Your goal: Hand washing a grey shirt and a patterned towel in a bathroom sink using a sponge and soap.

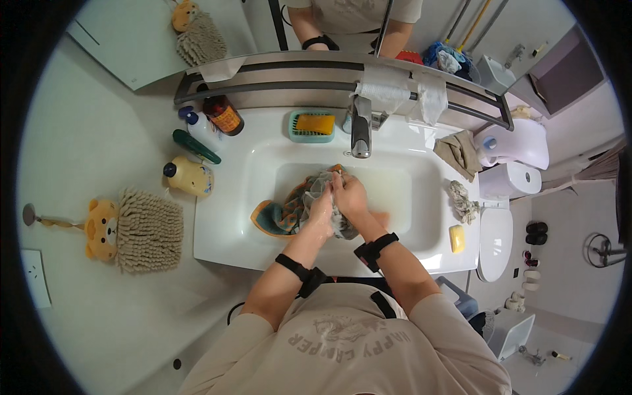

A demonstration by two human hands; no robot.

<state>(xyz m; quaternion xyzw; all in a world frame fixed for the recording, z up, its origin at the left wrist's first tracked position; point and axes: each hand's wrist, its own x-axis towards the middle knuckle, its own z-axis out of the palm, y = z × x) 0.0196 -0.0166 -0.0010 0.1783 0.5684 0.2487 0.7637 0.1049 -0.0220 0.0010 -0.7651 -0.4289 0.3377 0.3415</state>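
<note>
Both hands are together over a white washbasin (232,227) that holds cloudy water (395,192). My left hand (322,210) grips a wet, light grey cloth (316,186) from its left side. My right hand (349,195) presses on the same cloth from the right, its fingers meeting those of the left. Under and beside the grey cloth lies a dark green patterned cloth (279,217) with an orange border, partly up the basin's left slope. A pinkish-orange patch (380,218) shows in the water beside my right wrist. The fingertips are partly hidden in the cloth.
Behind the basin stand a chrome faucet (361,131) and a soap dish (312,127) with an orange soap bar. Several bottles (192,177) line the left rim. On the right rim lie a brown cloth (459,153), a crumpled cloth (463,201) and a yellow soap bar (457,239). A towel rack (296,86) spans the back.
</note>
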